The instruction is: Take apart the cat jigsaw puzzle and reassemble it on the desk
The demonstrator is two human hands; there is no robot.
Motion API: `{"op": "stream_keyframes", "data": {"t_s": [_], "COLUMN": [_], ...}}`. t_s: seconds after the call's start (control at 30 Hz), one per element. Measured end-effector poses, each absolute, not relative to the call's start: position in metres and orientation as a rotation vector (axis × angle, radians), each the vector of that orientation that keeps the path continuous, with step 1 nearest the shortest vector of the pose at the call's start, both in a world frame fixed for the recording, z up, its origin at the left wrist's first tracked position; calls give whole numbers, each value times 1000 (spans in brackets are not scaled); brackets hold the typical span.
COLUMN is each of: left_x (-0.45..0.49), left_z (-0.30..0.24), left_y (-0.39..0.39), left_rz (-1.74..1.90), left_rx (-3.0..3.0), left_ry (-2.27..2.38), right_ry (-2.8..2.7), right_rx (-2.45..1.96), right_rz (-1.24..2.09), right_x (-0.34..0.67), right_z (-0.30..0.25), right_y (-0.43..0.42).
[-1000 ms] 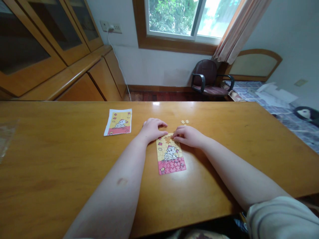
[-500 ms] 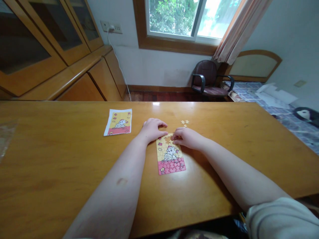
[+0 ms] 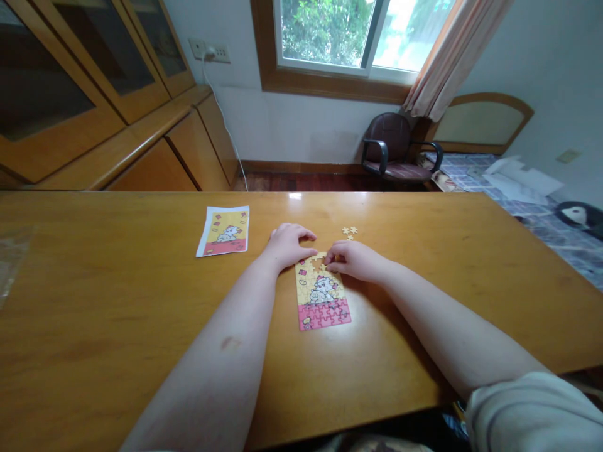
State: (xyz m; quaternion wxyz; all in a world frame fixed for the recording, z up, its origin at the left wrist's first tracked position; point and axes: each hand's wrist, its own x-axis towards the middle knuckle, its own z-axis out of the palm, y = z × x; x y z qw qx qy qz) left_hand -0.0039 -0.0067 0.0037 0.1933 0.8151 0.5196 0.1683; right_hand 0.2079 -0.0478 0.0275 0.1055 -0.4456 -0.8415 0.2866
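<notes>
Soft window (image 3: 330, 31) daylight, tabletop (image 3: 295, 196) glare, edge distortion

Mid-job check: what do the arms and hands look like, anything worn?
Both hands are bare: left hand and right hand show no gloves, rings or watch. The left forearm is uncovered, with an oval mark. A pale sleeve covers the right upper arm.

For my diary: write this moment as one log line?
left hand: on puzzle top-left corner | right hand: fingertips at top gap | loose pieces: just beyond

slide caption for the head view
Left hand and right hand at the top of a nearly complete puzzle on a table.
</notes>
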Motion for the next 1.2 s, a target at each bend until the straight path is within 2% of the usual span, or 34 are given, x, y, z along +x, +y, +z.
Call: {"op": "stream_keyframes", "data": {"t_s": [0.47, 0.73, 0.83, 1.03, 1.2], "left_x": [-4, -3, -3, -3, -2], "left_z": [4, 4, 4, 6, 7], "left_y": [-7, -7, -6, -7, -8], "left_rz": [493, 482, 482, 462, 485], "left_rx": [2282, 2286, 2282, 2272, 2268], "left_ry": [1457, 1462, 1464, 1453, 1455], "right_ry": [-2425, -2522, -2431, -2149, -2119], "right_rx": [-1322, -1290, -1377, -1849, -2071], "right_rz": [659, 755, 620, 163, 49], "right_x": [214, 212, 214, 229, 240], "right_z": [28, 29, 30, 27, 24], "right_y": [-46, -48, -46, -33, -26]}}
